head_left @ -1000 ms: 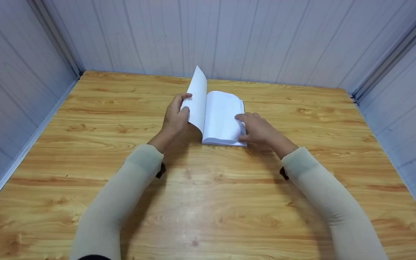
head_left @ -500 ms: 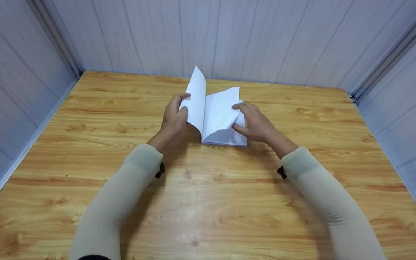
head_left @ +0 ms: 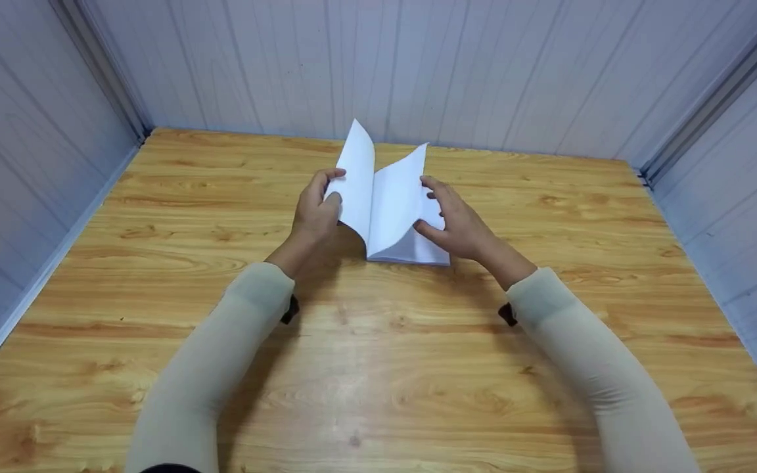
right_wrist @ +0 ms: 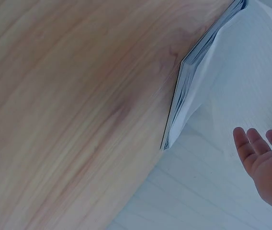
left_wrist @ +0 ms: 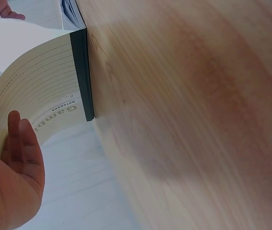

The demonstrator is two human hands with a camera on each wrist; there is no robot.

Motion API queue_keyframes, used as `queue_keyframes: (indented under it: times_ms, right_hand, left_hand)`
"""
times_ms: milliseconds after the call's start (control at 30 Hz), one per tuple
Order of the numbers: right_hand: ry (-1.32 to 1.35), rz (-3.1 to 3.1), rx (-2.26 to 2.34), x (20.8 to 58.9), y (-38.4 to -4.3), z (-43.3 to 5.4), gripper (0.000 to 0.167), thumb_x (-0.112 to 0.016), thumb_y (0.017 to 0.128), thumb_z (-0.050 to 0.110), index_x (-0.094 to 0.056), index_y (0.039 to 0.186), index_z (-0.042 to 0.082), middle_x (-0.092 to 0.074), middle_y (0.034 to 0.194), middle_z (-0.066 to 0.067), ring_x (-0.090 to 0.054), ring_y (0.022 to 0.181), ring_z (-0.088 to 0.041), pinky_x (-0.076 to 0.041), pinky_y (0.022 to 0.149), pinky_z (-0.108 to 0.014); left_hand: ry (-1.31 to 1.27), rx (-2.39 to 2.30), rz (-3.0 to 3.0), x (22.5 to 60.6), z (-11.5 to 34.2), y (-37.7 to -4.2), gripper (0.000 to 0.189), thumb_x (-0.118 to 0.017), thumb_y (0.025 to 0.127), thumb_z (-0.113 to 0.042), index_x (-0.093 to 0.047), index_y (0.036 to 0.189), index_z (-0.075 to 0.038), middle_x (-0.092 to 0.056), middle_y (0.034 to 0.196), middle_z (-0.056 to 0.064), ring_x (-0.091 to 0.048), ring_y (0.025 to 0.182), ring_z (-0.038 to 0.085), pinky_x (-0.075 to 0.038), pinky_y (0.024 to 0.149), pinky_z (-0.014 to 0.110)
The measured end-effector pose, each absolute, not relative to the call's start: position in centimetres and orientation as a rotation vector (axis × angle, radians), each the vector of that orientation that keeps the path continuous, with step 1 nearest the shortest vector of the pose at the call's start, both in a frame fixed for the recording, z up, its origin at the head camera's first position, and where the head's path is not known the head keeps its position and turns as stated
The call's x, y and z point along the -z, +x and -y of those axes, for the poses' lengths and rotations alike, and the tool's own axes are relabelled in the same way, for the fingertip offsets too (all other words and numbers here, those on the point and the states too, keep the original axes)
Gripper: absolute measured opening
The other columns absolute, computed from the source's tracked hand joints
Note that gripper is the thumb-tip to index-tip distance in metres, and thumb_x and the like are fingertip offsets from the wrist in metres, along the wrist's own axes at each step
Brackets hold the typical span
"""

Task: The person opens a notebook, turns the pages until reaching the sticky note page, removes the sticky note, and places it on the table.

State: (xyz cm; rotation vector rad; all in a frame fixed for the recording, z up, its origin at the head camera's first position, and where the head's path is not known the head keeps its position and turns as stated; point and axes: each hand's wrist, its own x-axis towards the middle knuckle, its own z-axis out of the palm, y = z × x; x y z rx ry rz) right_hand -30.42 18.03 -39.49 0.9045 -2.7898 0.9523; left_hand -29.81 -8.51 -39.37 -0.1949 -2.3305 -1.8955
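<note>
A notebook (head_left: 432, 251) lies open on the wooden table, its pages white. My left hand (head_left: 316, 209) holds the raised front cover, thumb on the inner side and fingers behind it. In the left wrist view the cover (left_wrist: 45, 76) curves outward, pale yellow with ruled lines and the printed word "NOTEBOOK", beside a dark spine (left_wrist: 82, 72). At the right, my right hand (head_left: 462, 226) touches the outer edge of a lifted page (head_left: 394, 200) with fingertips and thumb. The right wrist view has this hand's fingers (right_wrist: 243, 146) fairly straight against the page; the thumb is hidden there.
The wooden table (head_left: 378, 368) extends around the notebook on every side. Pale panelled walls (head_left: 253, 72) enclose its back, left and right. Dark wrist cameras (head_left: 290, 309) sit under both light sleeves (head_left: 234, 348).
The right hand has moved up and left, and a page that lay flat on the stack now stands curled toward the cover. The left hand keeps holding the cover, hardly moved.
</note>
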Motion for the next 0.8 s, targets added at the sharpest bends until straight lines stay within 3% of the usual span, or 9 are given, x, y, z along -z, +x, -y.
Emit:
queue_keyframes:
  times_ms: [167, 267, 433, 600, 700, 800]
  right_hand:
    - [0.949, 2.805, -0.99, 39.4, -30.1, -16.9, 0.073, -0.056, 0.095, 0.036, -0.02, 0.153, 0.013, -0.027, 0.157, -0.007, -0.039, 0.137, -0.028, -0.044, 0.1, -0.048]
    - [1.008, 2.813, -0.925, 39.4, -29.9, -16.2, 0.071, -0.055, 0.095, 0.036, -0.02, 0.153, 0.016, -0.026, 0.158, -0.006, -0.034, 0.14, -0.028, -0.038, 0.107, -0.046]
    - [1.121, 2.843, -0.784, 39.6, -29.7, -15.0, 0.066, -0.053, 0.096, 0.038, -0.023, 0.153, 0.021, -0.028, 0.157, -0.005, -0.024, 0.145, -0.025, -0.024, 0.116, -0.047]
    - [1.174, 2.911, -0.705, 39.7, -29.4, -14.0, 0.065, -0.053, 0.096, 0.039, -0.023, 0.153, 0.03, -0.031, 0.155, -0.006, -0.029, 0.142, -0.028, -0.028, 0.113, -0.05]
    - [1.196, 2.958, -0.665, 39.8, -29.2, -13.6, 0.065, -0.053, 0.096, 0.038, -0.022, 0.153, 0.034, -0.031, 0.155, -0.006, -0.032, 0.14, -0.03, -0.031, 0.111, -0.051]
    - [1.223, 2.998, -0.598, 39.8, -29.0, -13.3, 0.065, -0.053, 0.096, 0.041, -0.021, 0.153, 0.037, -0.03, 0.156, -0.006, -0.032, 0.139, -0.031, -0.032, 0.11, -0.051]
  left_hand:
    - [-0.208, 1.822, 2.33, 39.8, 8.4, -30.2, 0.037, -0.042, 0.094, -0.011, -0.051, 0.13, -0.011, -0.049, 0.144, 0.003, -0.043, 0.131, 0.012, -0.032, 0.111, 0.033]
    - [-0.214, 1.795, 2.344, 39.9, 8.4, -30.2, 0.036, -0.046, 0.094, -0.017, -0.052, 0.13, -0.013, -0.051, 0.141, 0.003, -0.046, 0.128, 0.013, -0.034, 0.109, 0.034]
    - [-0.226, 1.788, 2.365, 39.9, 8.4, -29.9, 0.039, -0.052, 0.093, -0.024, -0.052, 0.132, -0.019, -0.056, 0.134, 0.004, -0.053, 0.112, 0.017, -0.047, 0.092, 0.038]
    - [-0.283, 1.803, 2.365, 40.1, 8.6, -29.8, 0.042, -0.051, 0.094, -0.029, -0.05, 0.136, -0.024, -0.059, 0.126, 0.005, -0.058, 0.096, 0.019, -0.052, 0.064, 0.039]
    - [-0.305, 1.795, 2.367, 40.1, 8.6, -29.8, 0.044, -0.05, 0.095, -0.033, -0.049, 0.138, -0.026, -0.059, 0.127, 0.006, -0.058, 0.094, 0.019, -0.05, 0.059, 0.032]
    - [-0.296, 1.769, 2.378, 40.1, 8.5, -29.8, 0.047, -0.053, 0.093, -0.033, -0.048, 0.14, -0.027, -0.059, 0.129, 0.006, -0.059, 0.097, 0.019, -0.051, 0.064, 0.03]
